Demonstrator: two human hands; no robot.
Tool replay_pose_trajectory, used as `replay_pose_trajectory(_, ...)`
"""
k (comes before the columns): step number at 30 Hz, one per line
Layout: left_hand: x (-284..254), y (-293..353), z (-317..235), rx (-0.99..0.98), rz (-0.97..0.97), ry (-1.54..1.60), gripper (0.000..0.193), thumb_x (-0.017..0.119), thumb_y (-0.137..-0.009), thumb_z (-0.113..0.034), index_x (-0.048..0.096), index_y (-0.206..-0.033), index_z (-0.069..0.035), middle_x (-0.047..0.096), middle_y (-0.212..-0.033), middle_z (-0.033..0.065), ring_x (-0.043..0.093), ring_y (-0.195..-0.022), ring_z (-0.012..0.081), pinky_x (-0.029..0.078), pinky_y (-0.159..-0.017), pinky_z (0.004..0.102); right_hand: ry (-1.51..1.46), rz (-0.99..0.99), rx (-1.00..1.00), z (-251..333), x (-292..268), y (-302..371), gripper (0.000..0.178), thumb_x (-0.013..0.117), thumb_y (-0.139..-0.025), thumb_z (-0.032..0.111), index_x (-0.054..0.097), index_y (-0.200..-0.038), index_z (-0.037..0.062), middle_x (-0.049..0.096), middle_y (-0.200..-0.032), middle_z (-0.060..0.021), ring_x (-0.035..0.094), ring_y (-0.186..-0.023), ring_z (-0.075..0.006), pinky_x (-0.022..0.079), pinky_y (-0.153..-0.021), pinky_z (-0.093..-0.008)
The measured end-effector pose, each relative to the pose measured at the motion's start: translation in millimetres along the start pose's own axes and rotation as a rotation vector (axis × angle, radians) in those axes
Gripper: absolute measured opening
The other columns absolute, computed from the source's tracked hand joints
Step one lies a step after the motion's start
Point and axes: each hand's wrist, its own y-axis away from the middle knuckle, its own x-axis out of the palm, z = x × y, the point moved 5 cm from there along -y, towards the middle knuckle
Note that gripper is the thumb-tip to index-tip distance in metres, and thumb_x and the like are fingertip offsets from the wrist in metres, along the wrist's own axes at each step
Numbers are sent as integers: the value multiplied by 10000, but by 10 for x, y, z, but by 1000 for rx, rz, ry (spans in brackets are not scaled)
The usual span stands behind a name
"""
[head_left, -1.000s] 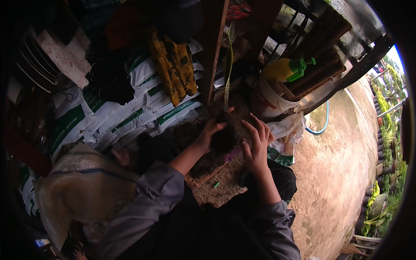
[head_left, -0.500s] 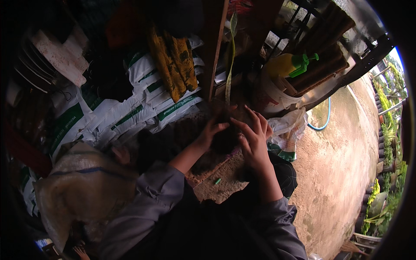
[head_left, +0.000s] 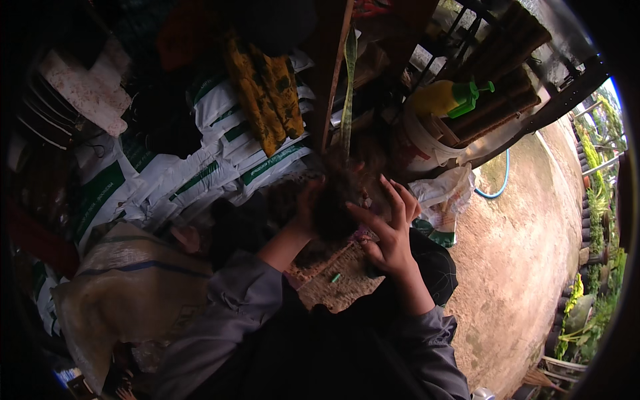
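Observation:
A tall narrow plant leaf (head_left: 349, 87), green with pale edges, rises from a dark clump (head_left: 337, 207) that looks like soil or roots; shadow and blur hide its detail. Against the clump's left side my left hand (head_left: 309, 207) is closed round it, fingertips mostly hidden behind it. My right hand (head_left: 392, 230) is at the right side with its fingers spread, the index fingertip touching the clump. Below both hands lies a brownish, rough-edged slab or tray (head_left: 320, 261), partly covered by them. On the ground close by is a small green piece (head_left: 336, 278).
White and green sacks (head_left: 220, 160) are stacked at left, a yellow patterned cloth (head_left: 270, 100) over them. A tan woven sack (head_left: 133, 280) stands nearer. At right are a white bucket (head_left: 423, 150), a yellow sprayer with green head (head_left: 443, 99), a crumpled plastic bag (head_left: 443, 200) and a blue hose (head_left: 497, 193).
My left hand has shifted down and left along the clump, its fingers now more hidden. The leaf leans slightly further left. The right hand's fingers have moved a little lower.

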Motion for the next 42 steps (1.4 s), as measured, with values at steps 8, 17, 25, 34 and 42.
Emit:
replay_pose_trajectory(8,77,23,-22,-39,54,-15,702,335,-926,-469,204,-1462,-33,215,-1527,72,497,-1188,255,411,-1007,450,-101,-53,69,-93,-68,8,468,529,-801,542,683,-1097,214,395,-1406,-169,358,-1227,-361,216,-1003,-470)
replay_pose_trajectory(17,-71,-44,35,11,-7,-61,660,311,-939,-484,299,-1422,-34,269,-1502,73,548,-1107,247,484,-931,411,-89,-7,79,-158,-77,54,503,650,-735,478,647,-1151,195,382,-1419,-142,350,-1236,-352,221,-1007,-470)
replay_pose_trajectory(25,-61,-58,72,0,63,-104,636,305,-948,-486,326,-1413,-51,535,-1233,118,580,-1046,236,512,-867,383,56,132,22,-103,28,50,517,652,-706,448,651,-1186,256,373,-1441,-135,344,-1256,-366,219,-1018,-476)
replay_pose_trajectory(34,2,28,211,-2,-329,-2,592,319,-950,-472,419,-1356,-51,575,-1174,107,606,-1012,220,512,-866,380,-89,16,41,-192,-86,63,479,638,-713,530,703,-1075,223,366,-1449,-130,328,-1284,-353,207,-1011,-474)
replay_pose_trajectory(42,-194,-88,60,-38,-201,-46,540,290,-955,-461,512,-1246,-63,594,-1134,101,625,-953,230,545,-805,386,180,93,-22,-15,63,68,421,675,-695,495,689,-1086,341,386,-1443,-98,339,-1268,-352,184,-1020,-485)
